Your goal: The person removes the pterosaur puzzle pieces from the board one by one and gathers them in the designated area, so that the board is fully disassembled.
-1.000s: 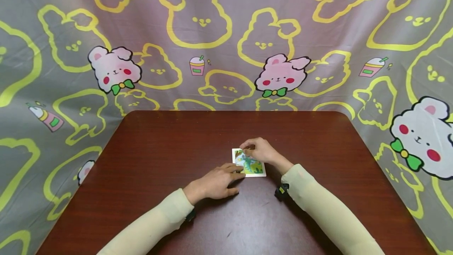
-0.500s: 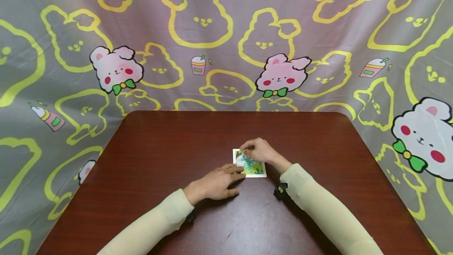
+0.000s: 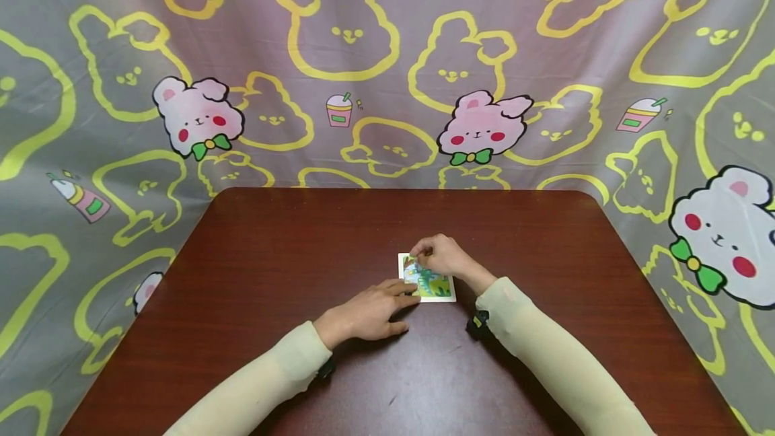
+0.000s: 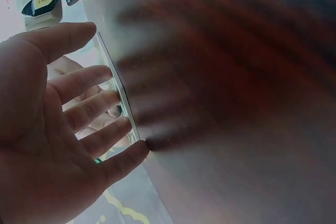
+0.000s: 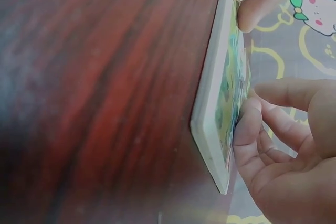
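A small picture board [image 3: 434, 286] with a white border and a green, yellow and blue dinosaur picture lies flat on the table. My left hand [image 3: 371, 311] rests its outstretched fingertips on the board's near left part. In the left wrist view those fingers [image 4: 89, 111] reach to the board's pale edge [image 4: 124, 95]. Over the far side of the board, my right hand [image 3: 447, 258] has its fingers bent, thumb and index finger pinching at the picture surface. The right wrist view shows this pinch close up, with the right hand [image 5: 294, 148] beside the board's thick white rim [image 5: 207, 111]; what lies between the fingertips is mostly hidden.
The dark red-brown wooden table [image 3: 290, 241] spreads around the board and ends in rounded far corners. Behind and beside it hangs a grey curtain [image 3: 387, 99] with yellow and pink rabbit prints. A black camera [image 3: 478, 325] hangs at the right cuff.
Both hands stay almost where they were. The right wrist and sleeve have shifted slightly left, while the left hand holds its place on the board.
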Motion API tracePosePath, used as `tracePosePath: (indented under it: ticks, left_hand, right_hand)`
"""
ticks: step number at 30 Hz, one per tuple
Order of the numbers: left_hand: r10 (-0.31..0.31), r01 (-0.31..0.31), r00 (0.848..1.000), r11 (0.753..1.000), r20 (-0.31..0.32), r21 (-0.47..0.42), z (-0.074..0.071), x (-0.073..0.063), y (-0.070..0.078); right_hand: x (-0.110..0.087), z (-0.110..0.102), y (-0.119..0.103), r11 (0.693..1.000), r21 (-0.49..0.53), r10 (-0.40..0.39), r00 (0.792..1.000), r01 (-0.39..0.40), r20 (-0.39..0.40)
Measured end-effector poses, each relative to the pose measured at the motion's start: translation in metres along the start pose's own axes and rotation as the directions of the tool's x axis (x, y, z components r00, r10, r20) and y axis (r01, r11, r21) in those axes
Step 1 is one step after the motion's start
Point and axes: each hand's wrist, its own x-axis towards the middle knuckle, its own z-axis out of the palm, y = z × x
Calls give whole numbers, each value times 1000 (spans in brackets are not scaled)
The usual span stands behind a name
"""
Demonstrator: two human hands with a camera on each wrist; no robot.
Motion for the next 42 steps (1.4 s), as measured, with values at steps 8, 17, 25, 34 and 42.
tracePosePath:
  ticks: [8,17,25,34,42]
  left_hand:
    - [8,-8,1000,1000,-10,6,-1,0,0]
    - [11,-10,1000,1000,-8,8,0,-1,1]
    - [11,-11,1000,1000,-8,22,2,-1,0]
    - [1,-1,1000,999,-2,33,2,-1,-1]
    - [-4,4,1000,999,1,32,0,-1,0]
  right_hand:
    - [1,0,-1,1000,25,-16,1000,17,-26]
    - [0,1,-1,1000,29,-10,998,11,-61]
    - [1,1,1,995,99,33,998,-28,-48]
    - [0,-2,3,979,196,59,998,-53,-26]
    - [-3,-7,5,975,217,57,998,-50,-25]
